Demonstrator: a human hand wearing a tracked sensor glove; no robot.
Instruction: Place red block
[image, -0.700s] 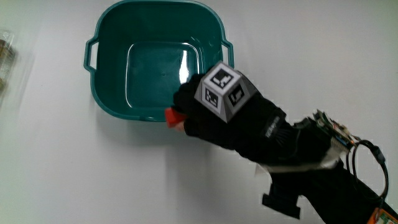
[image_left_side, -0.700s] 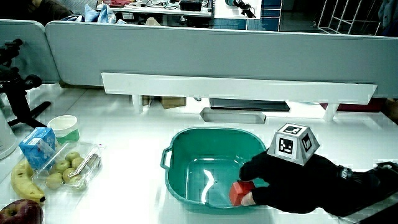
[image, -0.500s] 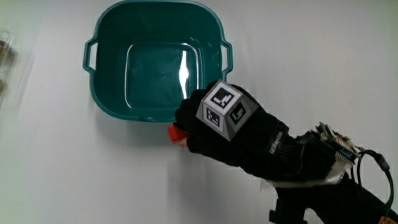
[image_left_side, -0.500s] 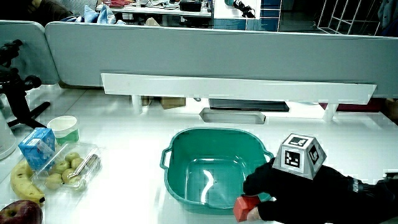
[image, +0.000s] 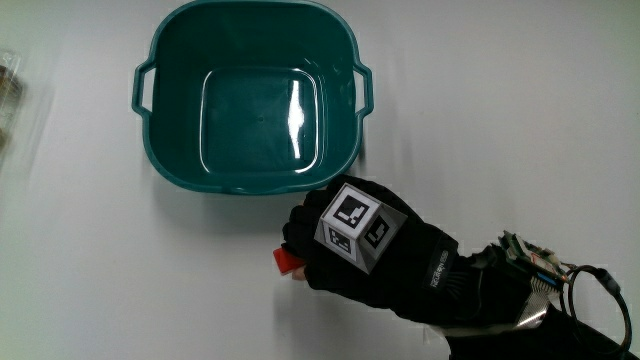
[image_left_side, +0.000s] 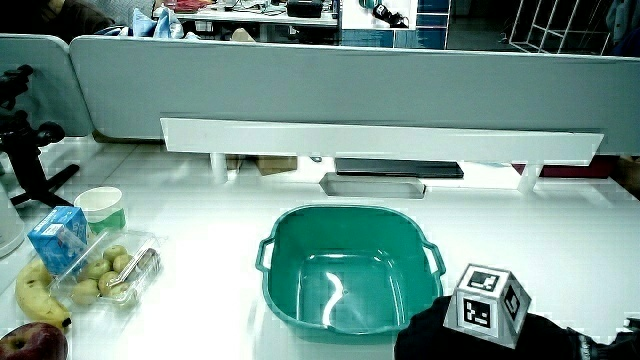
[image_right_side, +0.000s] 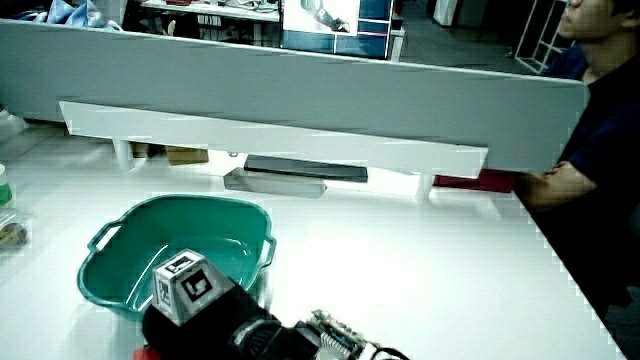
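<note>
Withdrawn hands (image: 345, 250) apparently grip block (image: 287, 262).

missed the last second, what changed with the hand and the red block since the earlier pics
The hand, gripping the red block, drew back from the teal basin's near rim toward the person; it is now over the bare table beside the basin. The grasp held throughout. The basin and the food items stayed put.

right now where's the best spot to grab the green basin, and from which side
Take the green basin by its rim handles, from above. It sits upright and empty, and both side handles jut out clear of the hand, which holds the red block beside the basin's near wall.
</note>
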